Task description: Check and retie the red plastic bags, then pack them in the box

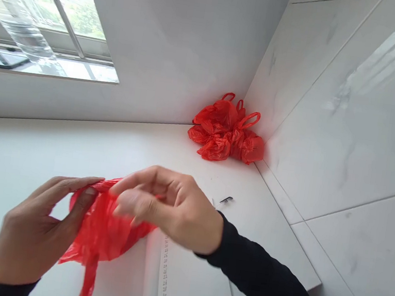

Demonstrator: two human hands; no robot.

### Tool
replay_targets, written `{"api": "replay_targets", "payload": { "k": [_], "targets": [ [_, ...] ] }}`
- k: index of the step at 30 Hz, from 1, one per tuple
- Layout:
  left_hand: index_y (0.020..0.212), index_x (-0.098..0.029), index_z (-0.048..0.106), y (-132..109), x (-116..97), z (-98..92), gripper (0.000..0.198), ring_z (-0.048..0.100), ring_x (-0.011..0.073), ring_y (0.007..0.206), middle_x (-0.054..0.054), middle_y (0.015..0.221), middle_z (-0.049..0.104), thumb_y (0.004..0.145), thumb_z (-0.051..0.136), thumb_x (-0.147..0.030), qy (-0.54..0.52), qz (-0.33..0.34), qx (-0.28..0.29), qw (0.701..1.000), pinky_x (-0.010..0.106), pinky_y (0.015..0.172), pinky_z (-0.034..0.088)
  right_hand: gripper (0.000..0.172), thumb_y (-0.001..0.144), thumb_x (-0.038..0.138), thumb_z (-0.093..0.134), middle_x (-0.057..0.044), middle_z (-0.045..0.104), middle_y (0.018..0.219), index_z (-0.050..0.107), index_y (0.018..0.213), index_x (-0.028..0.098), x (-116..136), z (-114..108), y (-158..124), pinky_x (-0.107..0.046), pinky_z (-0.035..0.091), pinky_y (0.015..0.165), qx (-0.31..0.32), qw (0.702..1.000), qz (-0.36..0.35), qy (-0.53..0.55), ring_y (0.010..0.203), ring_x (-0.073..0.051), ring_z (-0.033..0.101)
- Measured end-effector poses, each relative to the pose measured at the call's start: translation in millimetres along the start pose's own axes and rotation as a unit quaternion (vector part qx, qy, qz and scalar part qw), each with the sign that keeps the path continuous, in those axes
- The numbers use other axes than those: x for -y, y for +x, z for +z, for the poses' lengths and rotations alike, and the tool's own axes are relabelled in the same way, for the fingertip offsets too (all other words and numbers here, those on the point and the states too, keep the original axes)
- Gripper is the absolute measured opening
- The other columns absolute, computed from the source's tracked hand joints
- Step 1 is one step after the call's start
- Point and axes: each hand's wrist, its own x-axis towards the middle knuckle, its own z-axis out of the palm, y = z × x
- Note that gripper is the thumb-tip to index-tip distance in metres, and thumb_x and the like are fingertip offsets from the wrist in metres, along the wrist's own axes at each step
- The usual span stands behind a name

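Note:
A thin red plastic bag [112,234] is bunched up over the white table, with one long strip of it hanging down toward me. My left hand [40,221] pinches its upper left edge between thumb and fingers. Across the bag's upper right part reaches my right hand [177,209], its fingers curled and its thumb near the index finger. Motion smears those fingertips, so whether they grip the plastic is unclear. What the bag contains, if anything, cannot be made out.
Several knotted red bags [221,134] are heaped in the far corner. A spiral-bound white notebook [196,285] lies under my right forearm, with a small black-and-clear object [226,200] beyond it. A clear bottle [29,38] and a dark-edged flat device [2,60] are on the windowsill.

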Motion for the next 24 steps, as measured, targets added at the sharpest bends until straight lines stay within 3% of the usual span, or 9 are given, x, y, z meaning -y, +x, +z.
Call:
{"api": "replay_targets", "payload": {
  "k": [2, 5, 12, 24],
  "targets": [
    [0.109, -0.03, 0.071, 0.3, -3.5, -1.8, 0.016, 0.069, 0.0178, 0.089, -0.001, 0.102, 0.071, 0.096, 0.063, -0.027, -0.02, 0.008, 0.017, 1.0, 0.03, 0.074, 0.054, 0.023, 0.098, 0.035, 0.064, -0.005, 0.071, 0.118, 0.067, 0.117, 0.022, -22.1, -8.8, 14.4, -0.039, 0.053, 0.101, -0.101, 0.983, -0.029, -0.15, 0.108, -0.02, 0.067],
    [0.109, -0.029, 0.071, -0.4, -8.6, -4.0, 0.016, 0.069, 0.0176, 0.09, 0.0, 0.102, 0.071, 0.098, 0.061, -0.024, -0.035, 0.019, 0.025, 0.999, 0.032, 0.078, 0.054, 0.035, 0.093, 0.032, 0.071, -0.008, 0.069, 0.124, 0.066, 0.125, 0.02, -49.2, -16.7, 27.7, -0.045, 0.045, 0.109, -0.113, 0.95, -0.037, -0.29, 0.122, -0.024, 0.058],
    [0.109, -0.029, 0.07, -1.8, -14.4, -6.2, 0.015, 0.068, 0.0163, 0.09, 0.0, 0.1, 0.07, 0.099, 0.059, -0.025, -0.052, 0.026, 0.028, 0.998, 0.03, 0.075, 0.055, 0.011, 0.094, 0.021, 0.067, -0.002, 0.073, 0.099, 0.074, 0.102, 0.02, -56.3, -18.6, 28.4, -0.034, 0.049, 0.091, -0.094, 0.955, -0.018, -0.281, 0.095, -0.017, 0.064],
    [0.106, -0.028, 0.071, -1.9, -14.5, -5.8, 0.014, 0.069, 0.0185, 0.087, 0.001, 0.097, 0.072, 0.099, 0.059, -0.027, -0.043, 0.021, 0.015, 0.999, 0.034, 0.073, 0.055, 0.011, 0.094, 0.023, 0.066, 0.0, 0.074, 0.097, 0.074, 0.1, 0.021, -61.9, -20.7, 28.9, -0.033, 0.051, 0.087, -0.099, 0.961, -0.024, -0.258, 0.091, -0.016, 0.065]
  ]
}}
